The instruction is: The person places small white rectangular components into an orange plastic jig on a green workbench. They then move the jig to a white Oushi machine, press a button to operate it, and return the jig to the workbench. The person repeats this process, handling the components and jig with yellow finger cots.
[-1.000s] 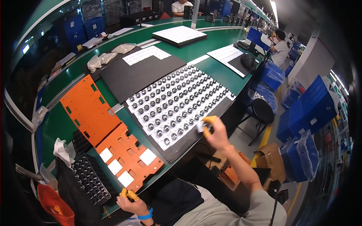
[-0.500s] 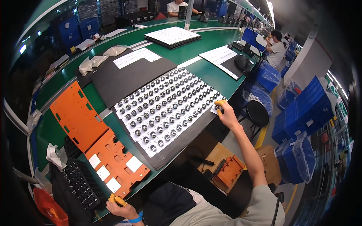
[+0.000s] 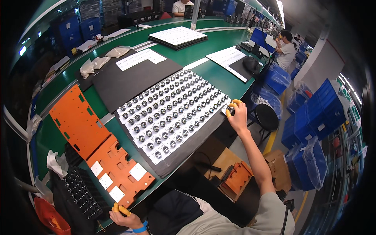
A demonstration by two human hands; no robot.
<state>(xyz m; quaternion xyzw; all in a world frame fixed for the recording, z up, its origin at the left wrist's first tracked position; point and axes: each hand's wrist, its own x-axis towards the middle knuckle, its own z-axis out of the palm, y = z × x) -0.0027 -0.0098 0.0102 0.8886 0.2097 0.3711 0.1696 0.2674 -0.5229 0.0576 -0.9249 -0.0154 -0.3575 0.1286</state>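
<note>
Sitting in the black tray (image 3: 93, 192) are round parts (image 3: 80, 194).

Head-worn, wide fisheye, facing down over hands (image 3: 237, 117)

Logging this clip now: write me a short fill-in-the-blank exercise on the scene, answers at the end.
1. The orange board nearer the person bears ____ square white plates.
2. A ____ band circles the left wrist.
3. The hand beside the grid of dark round parts is the person's ____ one.
4. Its finger covers are ____.

Missing words: four; blue; right; yellow.
</note>
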